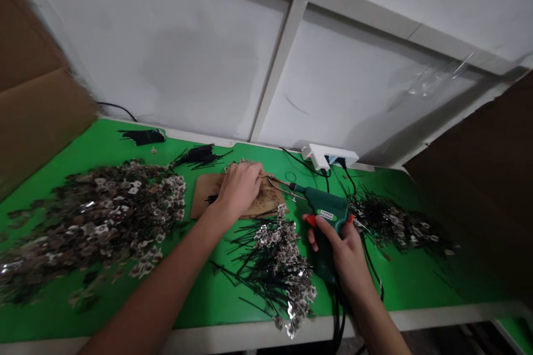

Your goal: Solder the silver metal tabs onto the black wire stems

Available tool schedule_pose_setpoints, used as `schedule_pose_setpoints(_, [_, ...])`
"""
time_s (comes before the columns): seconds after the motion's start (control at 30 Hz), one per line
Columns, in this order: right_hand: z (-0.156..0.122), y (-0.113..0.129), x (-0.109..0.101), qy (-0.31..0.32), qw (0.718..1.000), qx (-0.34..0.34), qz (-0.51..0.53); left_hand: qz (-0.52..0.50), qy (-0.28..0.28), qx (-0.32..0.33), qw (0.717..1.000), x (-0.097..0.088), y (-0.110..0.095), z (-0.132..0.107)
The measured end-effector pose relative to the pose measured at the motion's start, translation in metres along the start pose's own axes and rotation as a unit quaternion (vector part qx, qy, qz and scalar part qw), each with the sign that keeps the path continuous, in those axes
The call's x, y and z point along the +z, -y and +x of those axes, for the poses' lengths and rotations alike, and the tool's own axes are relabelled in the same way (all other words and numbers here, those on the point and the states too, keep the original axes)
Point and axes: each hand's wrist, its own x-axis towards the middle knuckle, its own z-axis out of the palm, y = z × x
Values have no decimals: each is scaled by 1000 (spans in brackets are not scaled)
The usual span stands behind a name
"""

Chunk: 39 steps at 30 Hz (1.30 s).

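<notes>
Apart above a green bench [266, 315], a right hand [347, 252] clasps a green soldering gun [331, 202], its front end near a left hand [241, 186] over a brown board [201, 188], hold hidden; a slip could burn skin.

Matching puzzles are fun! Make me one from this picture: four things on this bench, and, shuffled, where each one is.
Things
1. Green pistol-shaped tool with a red trigger
2. White plastic power strip
3. Flat brown board
4. Large heap of small silvery metal pieces

Places
A. Beneath the left hand
B. At the left end of the green tabletop
C. In the grip of the right hand
D. Near the white back wall

Pairs: 1-C, 2-D, 3-A, 4-B
</notes>
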Motion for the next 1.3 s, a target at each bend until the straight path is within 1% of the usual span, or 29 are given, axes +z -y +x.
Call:
schedule_pose_setpoints(0.2, [-1, 1, -1, 3, 999, 8, -32, -52, -14, -19, 998, 1, 0, 2])
schedule_pose_setpoints(0.3, [1, 0, -3, 6, 999, 21, -27, -96, -22, -39, 994, 0, 0, 3])
schedule_pose_setpoints(0.4, [3, 0, -4, 9, 999, 44, -15, -117, -26, -47, 992, 2, 0, 4])
schedule_pose_setpoints(0.67, [4, 1, -4, -10, 999, 53, -9, -97, -28, -45, 994, 10, -1, 5])
schedule_pose_setpoints(0.87, [4, 0, -5, -8, 997, 71, 11, -93, -30, -60, 993, 8, -3, 6])
schedule_pose_setpoints(1.03, [5, 0, -4, -4, 997, 76, 6, -92, -25, -74, 993, 6, -4, 6])
schedule_pose_setpoints(1.3, [5, -1, -6, -11, 996, 90, 12, -92, -34, -64, 993, 8, -3, 6])
